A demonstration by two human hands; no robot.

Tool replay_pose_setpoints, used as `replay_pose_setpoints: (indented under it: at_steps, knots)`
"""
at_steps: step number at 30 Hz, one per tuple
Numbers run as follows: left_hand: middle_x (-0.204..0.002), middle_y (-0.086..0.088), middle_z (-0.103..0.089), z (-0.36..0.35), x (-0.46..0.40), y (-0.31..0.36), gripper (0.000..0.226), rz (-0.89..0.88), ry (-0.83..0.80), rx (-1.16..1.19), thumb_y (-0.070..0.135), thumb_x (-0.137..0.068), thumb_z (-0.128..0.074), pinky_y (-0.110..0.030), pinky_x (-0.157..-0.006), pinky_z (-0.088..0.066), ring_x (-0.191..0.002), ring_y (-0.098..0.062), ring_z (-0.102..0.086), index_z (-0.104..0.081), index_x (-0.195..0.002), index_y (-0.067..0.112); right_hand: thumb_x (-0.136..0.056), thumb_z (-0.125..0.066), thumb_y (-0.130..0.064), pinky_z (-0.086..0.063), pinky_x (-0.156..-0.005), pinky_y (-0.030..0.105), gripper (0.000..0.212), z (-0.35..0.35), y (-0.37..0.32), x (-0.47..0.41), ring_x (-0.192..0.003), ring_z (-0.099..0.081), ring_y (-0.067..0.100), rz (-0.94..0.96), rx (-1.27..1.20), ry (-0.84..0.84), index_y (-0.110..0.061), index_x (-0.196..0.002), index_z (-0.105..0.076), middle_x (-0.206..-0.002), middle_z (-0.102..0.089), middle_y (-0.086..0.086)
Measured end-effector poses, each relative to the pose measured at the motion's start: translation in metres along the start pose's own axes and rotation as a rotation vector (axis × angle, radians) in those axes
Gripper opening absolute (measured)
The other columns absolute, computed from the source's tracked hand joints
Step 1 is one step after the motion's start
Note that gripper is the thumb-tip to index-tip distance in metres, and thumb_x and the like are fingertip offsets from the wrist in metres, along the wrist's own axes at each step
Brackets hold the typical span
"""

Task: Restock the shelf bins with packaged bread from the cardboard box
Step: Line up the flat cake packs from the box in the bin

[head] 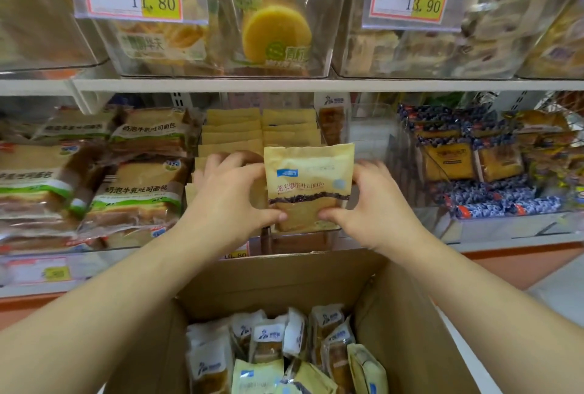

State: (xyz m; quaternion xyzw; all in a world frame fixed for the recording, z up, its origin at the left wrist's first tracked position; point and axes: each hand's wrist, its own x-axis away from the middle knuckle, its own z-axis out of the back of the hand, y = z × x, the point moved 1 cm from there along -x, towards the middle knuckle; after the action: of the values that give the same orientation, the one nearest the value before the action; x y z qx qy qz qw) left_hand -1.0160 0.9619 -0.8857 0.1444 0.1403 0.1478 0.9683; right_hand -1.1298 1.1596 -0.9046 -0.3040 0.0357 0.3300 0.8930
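Between the two hands a tan packet stands upright, label toward the camera, at the front of a clear bin. Left hand pinches the packet's left edge, thumb on the lower front, fingers curled behind and over the row to its left. Right hand grips the right edge the same way, thumb low on the front, fingers hidden behind.

Just beyond the fingers, two rows of like packets stand on edge, filling most of the bin. Below the wrists the box sits open, more packets loose inside.

Risks, as I judge them: the packet's base seems to sit at the bin's front lip, so letting go early could tip it forward into the box or onto the floor. Pushing it back hard may crush the soft bread or buckle the row behind. The left fingers, reaching over the neighbouring row, could knock those packets askew. To the right of the right hand, a clear divider stands close and could snag the packet's corner
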Motion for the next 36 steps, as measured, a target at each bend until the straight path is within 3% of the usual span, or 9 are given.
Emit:
replay_pose_setpoints:
  at_steps: [3, 7, 12, 15, 17, 20, 25, 29, 36]
  knots:
    - [-0.141, 0.01, -0.055, 0.007, 0.0, 0.0, 0.077, -0.006, 0.053, 0.13, 0.062, -0.075, -0.079, -0.05, -0.109, -0.038, -0.131, -0.021, -0.041, -0.054, -0.143, 0.037, -0.079, -0.09, -0.04, -0.038, -0.107, 0.032, 0.071, 0.007, 0.003, -0.003, -0.129, -0.042, 0.013, -0.02, -0.017, 0.015, -0.036, -0.141, -0.057, -0.134, -0.056, -0.012]
    - [-0.138, 0.011, -0.061, 0.011, -0.002, 0.0, 0.066, -0.016, 0.08, 0.189, 0.053, -0.079, -0.082, -0.055, -0.108, -0.045, -0.13, -0.018, -0.049, -0.059, -0.138, 0.033, -0.084, -0.087, -0.034, -0.049, -0.098, 0.028, 0.051, 0.017, 0.006, -0.003, -0.113, -0.057, 0.002, -0.036, -0.193, 0.038, -0.044, -0.122, -0.055, -0.117, -0.06, -0.029]
    - [-0.137, 0.008, -0.061, -0.001, -0.002, -0.001, 0.063, 0.016, 0.025, 0.031, 0.055, -0.077, -0.083, -0.05, -0.109, -0.034, -0.129, -0.026, -0.044, -0.062, -0.134, 0.039, -0.086, -0.085, -0.038, -0.045, -0.107, 0.035, 0.057, 0.003, 0.006, 0.003, -0.122, -0.05, 0.01, -0.027, -0.077, 0.023, -0.035, -0.138, -0.064, -0.129, -0.063, -0.018]
    - [-0.138, 0.006, -0.059, -0.004, -0.003, -0.002, 0.068, 0.014, 0.026, -0.033, 0.06, -0.075, -0.082, -0.05, -0.108, -0.031, -0.128, -0.025, -0.044, -0.06, -0.134, 0.034, -0.088, -0.084, -0.035, -0.043, -0.109, 0.037, 0.056, -0.003, 0.005, 0.004, -0.126, -0.047, 0.013, -0.014, -0.054, 0.024, -0.034, -0.141, -0.064, -0.134, -0.062, -0.018]
    - [-0.135, 0.007, -0.06, -0.003, -0.001, -0.002, 0.069, -0.018, 0.054, 0.026, 0.06, -0.077, -0.08, -0.049, -0.108, -0.033, -0.128, -0.023, -0.045, -0.057, -0.135, 0.032, -0.087, -0.085, -0.035, -0.043, -0.107, 0.037, 0.054, -0.004, 0.005, 0.003, -0.124, -0.046, 0.013, -0.02, -0.041, 0.018, -0.035, -0.138, -0.066, -0.127, -0.06, -0.022]
    - [-0.128, 0.014, -0.062, 0.001, -0.001, -0.003, 0.05, -0.048, 0.111, 0.141, 0.058, -0.082, -0.076, -0.047, -0.106, -0.037, -0.124, -0.019, -0.049, -0.06, -0.124, 0.036, -0.082, -0.088, -0.037, -0.041, -0.102, 0.032, 0.052, 0.0, 0.008, 0.001, -0.121, -0.047, 0.011, -0.021, -0.068, 0.023, -0.039, -0.13, -0.069, -0.119, -0.058, -0.024]
    - [-0.127, 0.013, -0.063, -0.003, -0.006, -0.009, 0.045, -0.031, 0.095, 0.071, 0.059, -0.083, -0.076, -0.049, -0.109, -0.036, -0.123, -0.022, -0.049, -0.065, -0.121, 0.036, -0.081, -0.088, -0.043, -0.047, -0.094, 0.036, 0.028, 0.0, 0.013, -0.003, -0.112, -0.052, 0.012, -0.036, -0.137, 0.054, -0.043, -0.105, -0.073, -0.109, -0.063, -0.022]
    - [-0.13, 0.014, -0.063, -0.01, -0.006, -0.008, 0.045, -0.045, 0.106, 0.021, 0.059, -0.083, -0.075, -0.047, -0.104, -0.032, -0.123, -0.024, -0.047, -0.069, -0.121, 0.036, -0.082, -0.088, -0.042, -0.046, -0.098, 0.04, 0.026, -0.007, 0.015, -0.002, -0.117, -0.049, 0.018, -0.063, -0.093, 0.053, -0.038, -0.106, -0.078, -0.114, -0.062, -0.014]
    - [-0.132, 0.014, -0.063, -0.017, -0.004, -0.005, 0.044, -0.071, 0.13, -0.038, 0.056, -0.083, -0.078, -0.043, -0.099, -0.025, -0.124, -0.026, -0.045, -0.072, -0.12, 0.033, -0.083, -0.087, -0.04, -0.037, -0.093, 0.032, 0.031, -0.012, 0.014, 0.0, -0.116, -0.042, 0.016, -0.077, -0.045, 0.066, -0.034, -0.113, -0.08, -0.112, -0.053, -0.012]
